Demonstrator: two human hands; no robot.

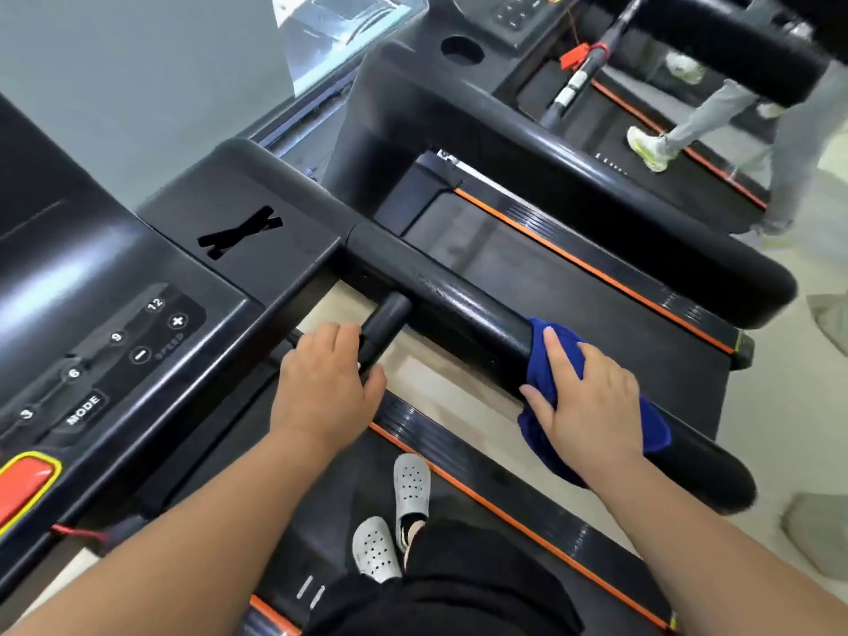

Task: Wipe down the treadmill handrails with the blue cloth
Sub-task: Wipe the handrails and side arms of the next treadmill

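A thick black handrail [463, 298] runs from the treadmill console toward the lower right. The blue cloth [541, 360] is draped over the rail near its free end. My right hand [589, 397] lies on top of the cloth, fingers wrapped over it and the rail. My left hand [323, 383] grips a short black crossbar handle [385, 323] that sticks out below the console, left of the rail.
The console [105, 314] with speed buttons and a red stop button [20, 488] is at the left. A second treadmill [550, 144] stands beyond the rail, with another person's legs [688, 126] on its belt. My feet in grey clogs [399, 511] stand on the belt.
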